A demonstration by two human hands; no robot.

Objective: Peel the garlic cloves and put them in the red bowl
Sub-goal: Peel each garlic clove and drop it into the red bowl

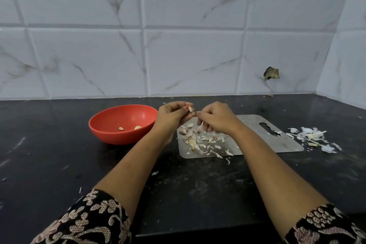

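Nearest, patterned sleeves [95, 220]. On black counter [49, 164], steel board [267, 140] strewn with skins [217, 147] and unpeeled cloves [183, 131]. Above it, left hand [174, 117] gripping a garlic clove [190, 108], right hand [215, 119] pinching a skin strip [201, 124]. Leftward, red bowl [111, 134] holding two peeled cloves [121, 128].

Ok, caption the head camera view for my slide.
Left hand holds a garlic clove, right hand pulls its papery skin, above a steel cutting board beside a round red bowl.
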